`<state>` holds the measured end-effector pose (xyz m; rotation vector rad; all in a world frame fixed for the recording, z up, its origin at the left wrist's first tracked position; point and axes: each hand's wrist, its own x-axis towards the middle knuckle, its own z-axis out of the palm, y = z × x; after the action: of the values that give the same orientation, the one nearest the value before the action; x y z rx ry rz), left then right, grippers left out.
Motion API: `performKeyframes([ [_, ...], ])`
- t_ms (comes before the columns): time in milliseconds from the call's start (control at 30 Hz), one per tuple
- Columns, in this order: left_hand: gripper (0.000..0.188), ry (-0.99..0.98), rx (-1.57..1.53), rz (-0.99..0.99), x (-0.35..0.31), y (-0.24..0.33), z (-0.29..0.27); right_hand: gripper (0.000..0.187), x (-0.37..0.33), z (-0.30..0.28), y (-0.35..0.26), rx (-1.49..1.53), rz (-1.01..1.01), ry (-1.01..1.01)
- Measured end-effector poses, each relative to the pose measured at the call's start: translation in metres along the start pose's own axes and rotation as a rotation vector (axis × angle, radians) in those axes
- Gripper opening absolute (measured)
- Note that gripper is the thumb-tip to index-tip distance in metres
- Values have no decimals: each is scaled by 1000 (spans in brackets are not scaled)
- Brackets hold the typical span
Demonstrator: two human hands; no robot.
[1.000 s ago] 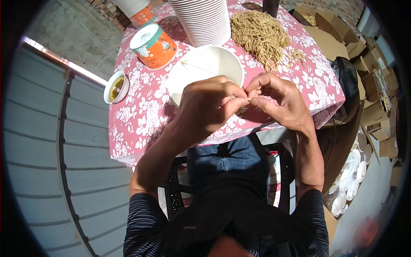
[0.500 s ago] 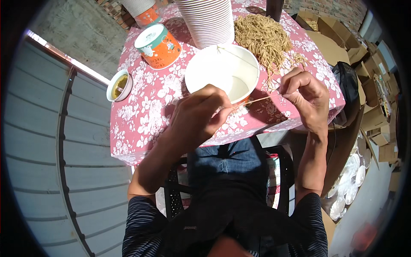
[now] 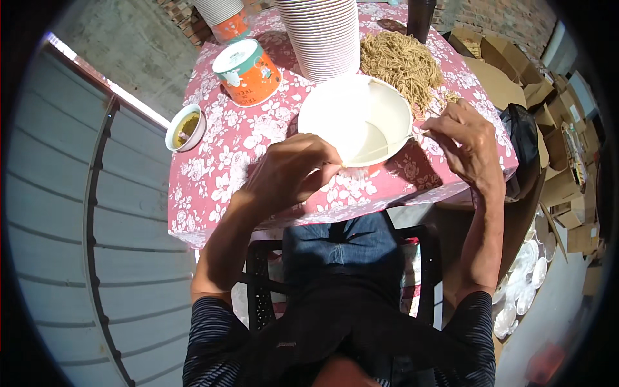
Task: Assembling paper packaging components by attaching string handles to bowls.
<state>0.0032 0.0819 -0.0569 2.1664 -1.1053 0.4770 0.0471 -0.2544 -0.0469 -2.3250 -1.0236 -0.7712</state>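
A white-lined paper bucket (image 3: pixel 325 106) stands open in front of me near the table's front edge. A thin tan cord (image 3: pixel 380 149) runs low across its mouth, close to the near right rim. At the near rim, my left hand (image 3: pixel 290 169) pinches thumb and forefinger together at the cord; its exact grip there is partly hidden. My right hand (image 3: pixel 469 140) is just right of the bucket, with curled fingertips closed on the cord's other end. Behind it lies a tangled heap of tan cords (image 3: pixel 401 68).
A tall stack of white buckets (image 3: pixel 320 39) rises behind the open one. To the left are an upturned orange and teal bucket (image 3: pixel 250 74) and a small bowl of yellowish contents (image 3: pixel 186 128). Cardboard boxes (image 3: pixel 567 155) crowd the right; a dark cup (image 3: pixel 420 19) stands at the back.
The bucket appears lower and farther right, and the cord at its far rim no longer shows there. My right hand has turned its knuckles upward; my left has shifted slightly down.
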Motion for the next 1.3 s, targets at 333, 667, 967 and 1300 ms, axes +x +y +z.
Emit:
performKeyframes([
  [333, 18, -51, -84, -68, 10, -7, -5, 10, -19, 27, 36, 216, 165, 5],
  [667, 28, 139, 170, 23, 6, -13, 7, 25, -27, 52, -24, 452, 278, -71],
  [967, 30, 447, -617, -562, 19, -79, -86, 71, 64, 96, -62, 319, -36, -71],
  [1300, 23, 580, -726, -665, 38, -201, -170, 37, 187, 170, -62, 471, 109, 165],
])
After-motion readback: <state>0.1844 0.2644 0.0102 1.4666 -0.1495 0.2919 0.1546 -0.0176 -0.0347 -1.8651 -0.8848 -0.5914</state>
